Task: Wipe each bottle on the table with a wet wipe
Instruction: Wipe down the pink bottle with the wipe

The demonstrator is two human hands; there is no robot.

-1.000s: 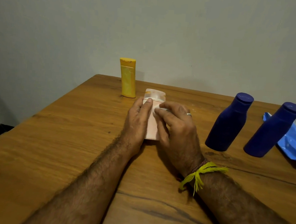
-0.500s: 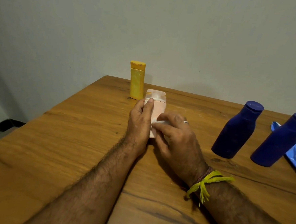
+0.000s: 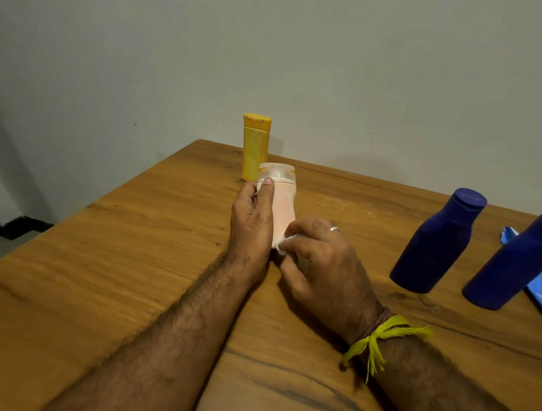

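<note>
Pink bottle (image 3: 282, 206) upright on tabletop (image 3: 131, 259), steadied by left hand (image 3: 252, 220); right hand (image 3: 320, 260) pinching wet wipe (image 3: 284, 243) low on its side, long axis running up toward cap.

**Q:** How is the light where I am working?

**A:** Dim and warm. I see an even, soft glow on the bench (image 3: 105, 258), with no hard glare. The wall (image 3: 337, 65) looks grey-green and darkens toward the left edge, where a broad shadow falls.

**Q:** Any shadows near my arms?

**A:** Soft ones lie under my right hand (image 3: 317, 260) and beside the two blue bottles (image 3: 434, 242).

**Q:** Is the picture sharp?

**A:** Slightly soft and grainy. The wide lens bends the bench edges, and the bottles at the right lean outward.
</note>
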